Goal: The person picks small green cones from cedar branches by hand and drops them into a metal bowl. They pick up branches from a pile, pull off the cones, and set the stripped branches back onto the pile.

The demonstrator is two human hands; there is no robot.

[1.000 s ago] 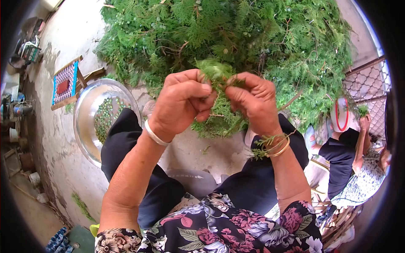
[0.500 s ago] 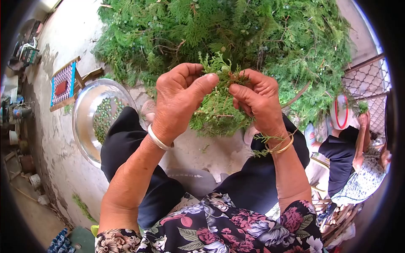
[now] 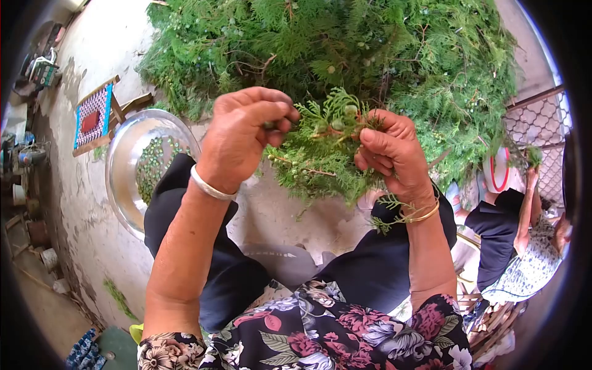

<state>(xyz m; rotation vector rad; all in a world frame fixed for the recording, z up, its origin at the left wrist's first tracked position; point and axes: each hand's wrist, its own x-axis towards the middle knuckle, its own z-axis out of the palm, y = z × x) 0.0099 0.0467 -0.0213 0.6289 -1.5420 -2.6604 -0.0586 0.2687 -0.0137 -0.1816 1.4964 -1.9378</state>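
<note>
My right hand is closed on a leafy cypress sprig that bears pale green round cones. Left of the sprig, my left hand is closed, thumb against curled fingers, around what looks like a small green cone, mostly hidden. A gap separates the left palm from the sprig. Below it, more cypress foliage with cones hangs over the floor. At the left, a shiny metal basin holds many small green cones. A thin green twig is caught at the bracelet on my right wrist.
A large heap of cypress branches fills the far side. A small woven stool stands beyond the basin. Another person sits at the right, hands raised with greenery, near a metal lattice.
My left hand has pulled away from the sprig to the left and slightly down. My right hand has shifted a little right, still gripping the sprig.
</note>
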